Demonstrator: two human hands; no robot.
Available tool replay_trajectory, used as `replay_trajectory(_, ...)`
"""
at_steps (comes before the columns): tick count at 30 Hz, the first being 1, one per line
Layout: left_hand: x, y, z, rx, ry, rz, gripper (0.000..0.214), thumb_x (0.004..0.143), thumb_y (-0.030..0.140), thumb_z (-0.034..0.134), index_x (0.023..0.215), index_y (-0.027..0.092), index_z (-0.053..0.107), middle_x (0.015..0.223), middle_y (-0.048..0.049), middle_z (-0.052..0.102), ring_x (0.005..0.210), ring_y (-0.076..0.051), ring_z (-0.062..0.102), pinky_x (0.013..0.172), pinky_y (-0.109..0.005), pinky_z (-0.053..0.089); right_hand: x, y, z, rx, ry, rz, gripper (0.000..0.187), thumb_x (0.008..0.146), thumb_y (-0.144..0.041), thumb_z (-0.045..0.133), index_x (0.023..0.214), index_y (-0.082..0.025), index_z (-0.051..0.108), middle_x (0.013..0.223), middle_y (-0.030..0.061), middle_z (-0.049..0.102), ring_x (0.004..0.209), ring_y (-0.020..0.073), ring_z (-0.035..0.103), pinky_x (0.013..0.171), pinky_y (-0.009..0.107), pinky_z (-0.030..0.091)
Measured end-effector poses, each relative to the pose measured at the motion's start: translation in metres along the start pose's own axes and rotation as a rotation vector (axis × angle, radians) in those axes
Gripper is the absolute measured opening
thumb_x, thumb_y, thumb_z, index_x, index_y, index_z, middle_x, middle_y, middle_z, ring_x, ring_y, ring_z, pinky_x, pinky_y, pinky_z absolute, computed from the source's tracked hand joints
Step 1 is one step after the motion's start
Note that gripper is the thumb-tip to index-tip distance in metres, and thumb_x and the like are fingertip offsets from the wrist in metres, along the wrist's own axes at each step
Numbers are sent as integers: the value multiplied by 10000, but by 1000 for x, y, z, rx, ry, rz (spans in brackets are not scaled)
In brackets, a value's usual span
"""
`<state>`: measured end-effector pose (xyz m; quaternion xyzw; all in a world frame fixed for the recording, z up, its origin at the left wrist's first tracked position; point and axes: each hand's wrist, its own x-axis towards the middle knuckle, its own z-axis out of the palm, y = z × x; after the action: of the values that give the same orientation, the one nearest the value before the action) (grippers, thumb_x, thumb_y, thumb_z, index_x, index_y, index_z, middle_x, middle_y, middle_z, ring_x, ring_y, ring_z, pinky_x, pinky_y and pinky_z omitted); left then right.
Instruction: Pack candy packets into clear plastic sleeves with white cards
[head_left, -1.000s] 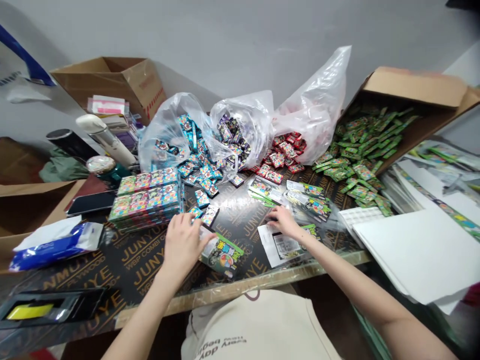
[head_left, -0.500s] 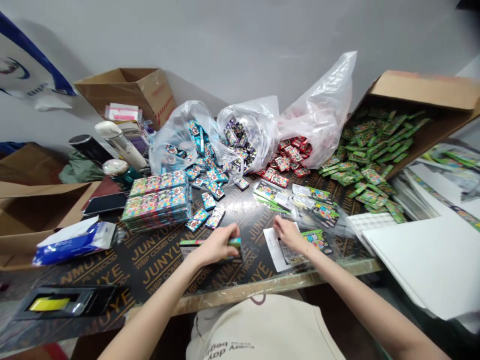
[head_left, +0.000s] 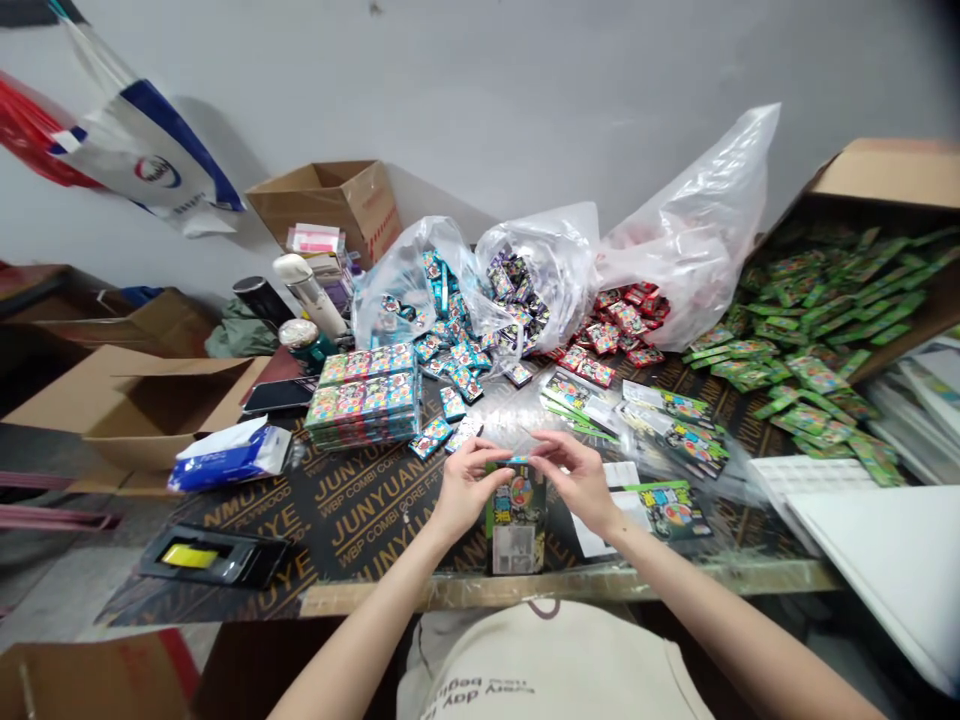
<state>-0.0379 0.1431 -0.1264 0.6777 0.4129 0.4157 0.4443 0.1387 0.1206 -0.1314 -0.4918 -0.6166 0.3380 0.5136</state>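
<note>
A flat printed packet [head_left: 519, 525], black with green edges and a pale panel at its lower end, stands or lies in front of me near the table's front edge. My left hand [head_left: 472, 485] is closed in a pinch at its top left. My right hand [head_left: 576, 482] pinches a small clear piece [head_left: 525, 443] at the packet's top edge, beside the left fingertips. How far the clear piece touches the packet, I cannot tell. To the right, a white sheet [head_left: 592, 535] lies partly under a black and green printed packet [head_left: 671, 508].
Clear bags hold small blue [head_left: 450, 330], purple [head_left: 517, 295] and red packs [head_left: 626, 315]. A carton [head_left: 885, 170] spills green packs on the right. Wrapped stacks of small boxes [head_left: 364, 400], a phone [head_left: 279, 397] and a blue wipes pack [head_left: 229, 455] are on the left. Flat packets [head_left: 667, 400] lie ahead right.
My right hand has left the white sheet and moved left to meet my left hand. The packet in my left hand has been turned to show its printed face. The view has shifted left.
</note>
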Motion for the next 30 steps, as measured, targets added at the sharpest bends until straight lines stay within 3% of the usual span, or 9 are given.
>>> replay_trajectory(4,-1,9,1,92,47,105,113,734,211,625,823,206,695,827,-48,586,797,-160,557,713,-288,453,-3,1,-12,-146,-57,-142,182,824,-247,526,987,-237,606,894,39,668,823,181,624,771,319,480)
replay_trajectory(8,0,10,0,130,49,123,99,736,178,613,798,197,688,814,-48,593,782,-157,564,694,-285,455,15,-13,-22,-118,-128,-8,233,838,-293,501,1050,-222,566,888,42,654,802,175,613,737,312,468)
replay_trajectory(11,1,9,-2,138,42,115,79,711,159,628,765,187,678,792,-44,610,763,-157,575,666,-277,453,36,-25,-22,-116,-146,28,152,784,-338,565,829,-196,594,920,47,615,878,180,563,737,290,436)
replay_trajectory(16,2,11,-5,114,69,94,41,657,129,647,681,158,631,768,-48,637,731,-157,586,620,-259,440,54,-31,-12,46,-519,200,231,722,-379,619,679,-161,553,742,11,574,697,129,525,576,219,390)
replay_trajectory(19,1,15,-5,130,47,119,57,670,113,596,697,155,621,791,-49,627,737,-150,579,611,-245,436,54,-30,-7,86,-615,255,249,712,-384,626,681,-147,556,656,-13,541,594,97,476,533,207,362)
replay_trajectory(22,1,17,-2,146,69,136,22,672,164,617,667,151,600,744,-39,611,697,-141,564,613,-247,428,54,-27,-4,73,-617,273,261,703,-386,632,670,-138,557,627,-17,535,562,87,456,518,205,350)
replay_trajectory(26,3,15,4,175,164,121,156,634,215,680,593,157,542,670,-10,579,652,-132,539,633,-253,414,54,-21,0,53,-583,269,270,685,-376,647,621,-139,533,558,-27,517,516,81,444,488,203,326)
replay_trajectory(30,-3,8,11,85,184,-9,157,634,212,687,733,161,575,753,-12,595,717,-139,555,669,-247,422,45,-15,6,207,-437,342,255,660,-326,672,786,-181,505,564,-53,530,508,90,472,485,199,337)
